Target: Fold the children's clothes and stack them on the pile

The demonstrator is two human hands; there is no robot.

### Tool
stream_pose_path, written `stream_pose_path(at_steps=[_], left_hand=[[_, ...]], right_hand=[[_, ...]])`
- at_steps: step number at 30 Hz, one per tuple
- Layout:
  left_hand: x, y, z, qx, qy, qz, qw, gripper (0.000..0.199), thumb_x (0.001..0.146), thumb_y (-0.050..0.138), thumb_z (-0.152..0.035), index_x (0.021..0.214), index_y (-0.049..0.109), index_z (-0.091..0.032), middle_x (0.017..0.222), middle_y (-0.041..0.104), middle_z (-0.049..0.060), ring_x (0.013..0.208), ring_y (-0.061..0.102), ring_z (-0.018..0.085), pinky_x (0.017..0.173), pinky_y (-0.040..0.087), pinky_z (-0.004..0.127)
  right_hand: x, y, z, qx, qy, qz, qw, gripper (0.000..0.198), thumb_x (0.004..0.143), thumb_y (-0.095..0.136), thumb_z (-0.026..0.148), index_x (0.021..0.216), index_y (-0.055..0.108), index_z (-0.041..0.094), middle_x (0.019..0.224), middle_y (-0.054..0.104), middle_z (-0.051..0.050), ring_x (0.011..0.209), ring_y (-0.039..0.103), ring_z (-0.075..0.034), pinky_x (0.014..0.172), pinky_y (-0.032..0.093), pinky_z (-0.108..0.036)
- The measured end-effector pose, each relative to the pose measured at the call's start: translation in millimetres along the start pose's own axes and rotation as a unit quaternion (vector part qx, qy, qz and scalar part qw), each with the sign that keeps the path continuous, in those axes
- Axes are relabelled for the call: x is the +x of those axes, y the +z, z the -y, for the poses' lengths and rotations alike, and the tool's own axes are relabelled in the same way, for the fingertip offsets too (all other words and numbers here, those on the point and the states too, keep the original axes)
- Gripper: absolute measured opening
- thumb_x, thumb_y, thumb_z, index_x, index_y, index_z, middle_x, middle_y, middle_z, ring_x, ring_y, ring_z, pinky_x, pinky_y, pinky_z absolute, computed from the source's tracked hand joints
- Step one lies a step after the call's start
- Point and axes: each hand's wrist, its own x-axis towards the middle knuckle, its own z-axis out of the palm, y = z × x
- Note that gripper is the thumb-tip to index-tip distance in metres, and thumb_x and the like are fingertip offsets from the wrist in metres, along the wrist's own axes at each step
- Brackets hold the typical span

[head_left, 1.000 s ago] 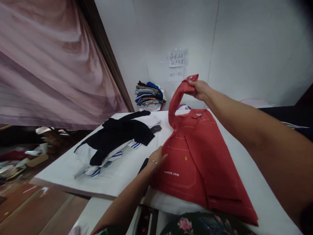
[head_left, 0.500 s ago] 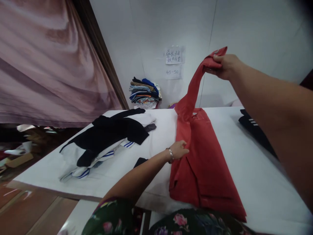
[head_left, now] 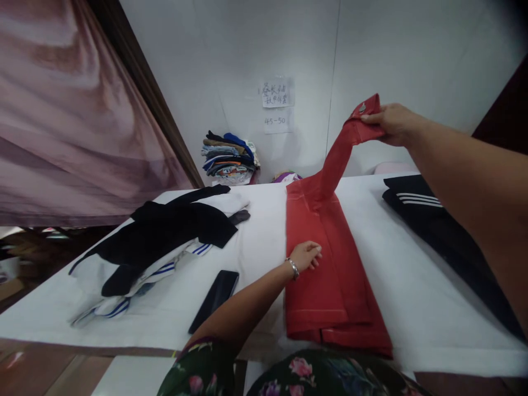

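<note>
A red jacket with pale stitching lies partly folded on the white table. My right hand pinches its sleeve by the cuff, near a metal button, and holds it up above the table's far edge. The raised sleeve slopes down to the jacket's shoulder. Over the jacket's left part is my left hand, wearing a silver bracelet. Its fingers are loosely bent and a little apart, with no cloth seen between them.
Black and white garments lie heaped at the left, near a dark phone. A folded navy garment with white stripes is at the right. Stacked clothes stand by the wall behind, below paper signs.
My left hand has let go of the jacket's edge, and the left flap now lies flatter over the front. My right hand still holds the cuff. The view has shifted right.
</note>
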Motion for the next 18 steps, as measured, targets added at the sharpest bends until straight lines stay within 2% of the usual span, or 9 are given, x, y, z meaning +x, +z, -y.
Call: stream_pose_path(at_steps=[3,6,8,11,14,16,18], left_hand=[[7,-21,-6,-0.082,0.004,-0.053,0.995,0.021,0.090,0.051,-0.035,0.092,0.056,-0.015,0.095,0.067,0.009,0.055,0.059,0.008,0.054,0.049,0.023],[13,-38,-12,-0.190,-0.023,-0.049,0.980,0.036,0.092,0.044,-0.046,0.100,0.056,-0.013,0.108,0.065,0.015,0.069,0.065,0.014,0.068,0.053,0.029],[16,-44,-14,-0.256,-0.043,-0.036,0.965,0.046,0.092,0.039,-0.053,0.106,0.056,-0.012,0.113,0.064,0.017,0.078,0.066,0.018,0.077,0.053,0.033],[19,-49,-17,-0.341,-0.054,-0.007,0.939,0.057,0.092,0.033,-0.058,0.114,0.056,-0.011,0.110,0.066,0.016,0.088,0.066,0.022,0.087,0.049,0.038],[21,-52,-20,-0.386,-0.059,0.026,0.920,0.068,0.091,0.025,-0.063,0.112,0.060,-0.009,0.105,0.068,0.014,0.096,0.065,0.024,0.093,0.047,0.038],[22,-54,-20,-0.394,-0.072,0.036,0.915,0.071,0.090,0.023,-0.066,0.111,0.061,-0.009,0.102,0.070,0.014,0.097,0.065,0.025,0.095,0.047,0.040],[25,-57,-18,-0.400,-0.082,0.040,0.912,0.066,0.090,0.030,-0.064,0.109,0.062,-0.010,0.099,0.071,0.013,0.096,0.066,0.025,0.094,0.047,0.040]], right_hand=[[-20,-3,16,0.021,-0.003,0.088,0.996,0.037,0.093,0.040,0.014,0.122,0.046,-0.008,0.124,0.055,-0.023,0.091,0.062,-0.009,0.075,0.044,-0.025],[-60,10,32,-0.087,-0.021,0.229,0.969,0.031,0.091,0.048,0.017,0.118,0.057,0.003,0.106,0.068,-0.010,0.082,0.064,-0.010,0.075,0.046,-0.028],[-101,36,34,-0.185,-0.078,0.326,0.924,0.024,0.088,0.054,0.016,0.109,0.064,0.012,0.097,0.070,-0.004,0.079,0.065,-0.012,0.076,0.048,-0.028],[-175,94,17,-0.300,-0.186,0.385,0.853,0.033,0.084,0.054,0.010,0.114,0.064,0.019,0.094,0.071,-0.007,0.082,0.066,-0.019,0.074,0.048,-0.031],[-237,150,-12,-0.366,-0.191,0.435,0.800,0.034,0.081,0.053,0.012,0.114,0.063,0.016,0.089,0.071,-0.013,0.081,0.067,-0.025,0.068,0.048,-0.033],[-260,173,-25,-0.373,-0.186,0.454,0.787,0.031,0.082,0.050,0.012,0.110,0.063,0.014,0.090,0.071,-0.014,0.083,0.068,-0.026,0.068,0.048,-0.032],[-270,180,-31,-0.373,-0.183,0.450,0.791,0.030,0.084,0.046,0.011,0.109,0.063,0.013,0.091,0.071,-0.014,0.085,0.068,-0.026,0.069,0.047,-0.032]])
